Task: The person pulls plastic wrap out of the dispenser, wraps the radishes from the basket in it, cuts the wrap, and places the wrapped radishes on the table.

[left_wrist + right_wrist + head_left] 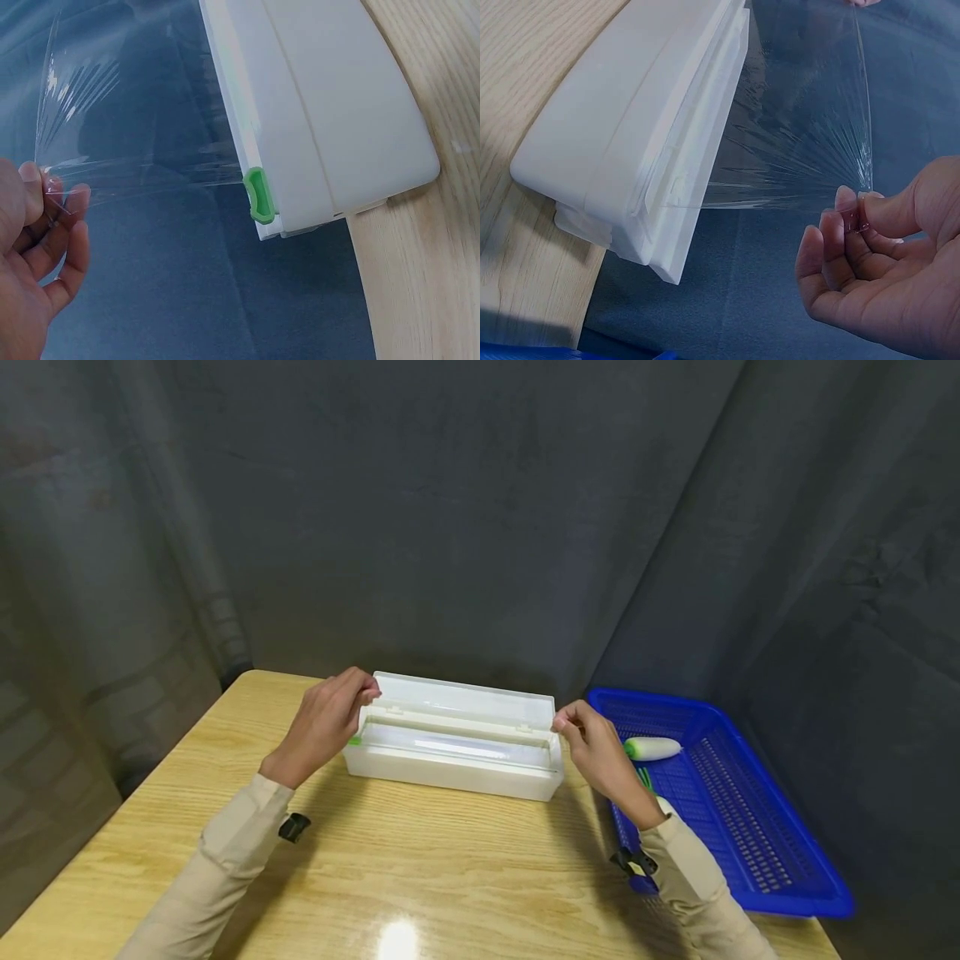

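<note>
A long white cling film dispenser (pixel 450 778) stands on the table, its clear-windowed lid (pixel 465 700) tipped up at the back. From it a sheet of cling film (pixel 150 142) stretches out, creased and pulled taut toward both hands. My left hand (pixel 322 718) pinches one corner between thumb and fingertips, above the dispenser's left end. At the opposite end, my right hand (pixel 596 752) pinches the other corner, where the creases fan out from the fingertips in the right wrist view. A green slide cutter (pixel 259 196) sits at the dispenser's left end.
To the right, a blue plastic basket (pixel 813 852) holds a white radish (pixel 656 748) with a green top; more green stalks (pixel 645 779) show partly behind my right wrist. Dark grey curtains (pixel 450 527) hang just behind the wooden table (pixel 450 868).
</note>
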`<state>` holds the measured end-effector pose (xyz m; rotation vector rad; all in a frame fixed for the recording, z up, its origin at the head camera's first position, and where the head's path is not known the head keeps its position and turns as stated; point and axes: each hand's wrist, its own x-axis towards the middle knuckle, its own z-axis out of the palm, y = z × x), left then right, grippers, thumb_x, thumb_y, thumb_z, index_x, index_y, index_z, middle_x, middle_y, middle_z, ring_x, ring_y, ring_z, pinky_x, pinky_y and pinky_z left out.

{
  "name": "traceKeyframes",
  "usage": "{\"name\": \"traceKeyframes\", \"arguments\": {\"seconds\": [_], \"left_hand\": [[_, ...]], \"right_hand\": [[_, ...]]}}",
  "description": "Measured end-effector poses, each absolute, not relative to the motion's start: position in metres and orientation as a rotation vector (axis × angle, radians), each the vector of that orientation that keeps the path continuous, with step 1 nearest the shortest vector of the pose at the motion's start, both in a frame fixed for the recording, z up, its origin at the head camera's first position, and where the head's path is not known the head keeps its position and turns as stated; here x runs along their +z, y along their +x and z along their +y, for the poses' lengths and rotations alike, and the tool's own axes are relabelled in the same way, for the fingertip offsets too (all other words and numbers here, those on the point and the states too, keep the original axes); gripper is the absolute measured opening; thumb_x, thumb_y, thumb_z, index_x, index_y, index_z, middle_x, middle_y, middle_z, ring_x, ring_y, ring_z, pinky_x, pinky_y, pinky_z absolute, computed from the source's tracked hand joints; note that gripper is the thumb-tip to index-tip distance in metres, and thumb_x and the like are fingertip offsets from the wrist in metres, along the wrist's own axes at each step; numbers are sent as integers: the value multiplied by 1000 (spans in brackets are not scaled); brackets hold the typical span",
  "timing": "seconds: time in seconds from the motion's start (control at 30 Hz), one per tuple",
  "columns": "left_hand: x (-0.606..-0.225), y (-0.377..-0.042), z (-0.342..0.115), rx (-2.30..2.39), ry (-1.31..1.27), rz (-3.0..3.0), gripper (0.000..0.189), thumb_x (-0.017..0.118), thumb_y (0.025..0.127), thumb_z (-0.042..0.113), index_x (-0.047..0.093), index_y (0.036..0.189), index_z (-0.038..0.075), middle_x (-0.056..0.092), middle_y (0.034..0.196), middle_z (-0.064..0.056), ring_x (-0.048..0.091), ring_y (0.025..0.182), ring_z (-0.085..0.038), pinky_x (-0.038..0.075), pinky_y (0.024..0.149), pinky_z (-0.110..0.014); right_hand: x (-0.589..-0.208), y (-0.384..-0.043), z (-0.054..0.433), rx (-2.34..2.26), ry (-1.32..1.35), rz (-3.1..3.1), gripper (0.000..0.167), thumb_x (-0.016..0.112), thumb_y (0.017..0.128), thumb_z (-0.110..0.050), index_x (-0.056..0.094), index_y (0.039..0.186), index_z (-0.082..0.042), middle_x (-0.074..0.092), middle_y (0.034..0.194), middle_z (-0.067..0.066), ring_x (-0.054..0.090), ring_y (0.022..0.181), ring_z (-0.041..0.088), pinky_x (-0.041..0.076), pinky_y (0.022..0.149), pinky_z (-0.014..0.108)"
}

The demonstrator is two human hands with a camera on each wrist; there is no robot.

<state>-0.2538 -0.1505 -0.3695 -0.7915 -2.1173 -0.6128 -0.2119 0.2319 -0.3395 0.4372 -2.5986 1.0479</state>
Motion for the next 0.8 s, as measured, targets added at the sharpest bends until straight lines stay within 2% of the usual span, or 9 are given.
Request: {"name": "traceKeyframes", "arguments": {"seconds": [0.23, 0.37, 0.67, 0.8], "left_hand": [[-367, -253, -151, -624, -790, -2100, 12, 75, 90, 0, 64, 95, 1, 61, 83, -8, 51, 66, -16, 43, 57, -35], [-366, -252, -151, -628, -795, -2092, 10, 73, 92, 5, 64, 95, 2, 60, 82, -7, 48, 64, -15, 42, 57, -35], [-361, -250, -151, -625, -795, -2082, 12, 68, 96, 12, 62, 94, 2, 58, 81, -7, 46, 63, -17, 40, 56, -34], [-359, -248, -150, -642, -784, -2090, 10, 72, 94, 5, 63, 94, 2, 58, 81, -7, 47, 64, -16, 42, 56, -34]], "right_hand": [[-336, -210, 231, 1065, 422, -2594, 12, 57, 108, -6, 63, 101, 1, 70, 98, 16, 65, 91, 27, 50, 78, 32], [-334, -209, 231, 1064, 420, -2593, 12, 57, 108, -7, 64, 102, 1, 70, 98, 15, 63, 89, 24, 50, 79, 34], [-332, -208, 231, 1059, 428, -2546, 10, 58, 107, -3, 63, 99, 1, 71, 94, 14, 64, 89, 24, 50, 78, 28], [-331, -206, 230, 1052, 429, -2539, 10, 58, 107, -4, 63, 99, 0, 72, 94, 13, 66, 91, 25, 51, 79, 29]]}}
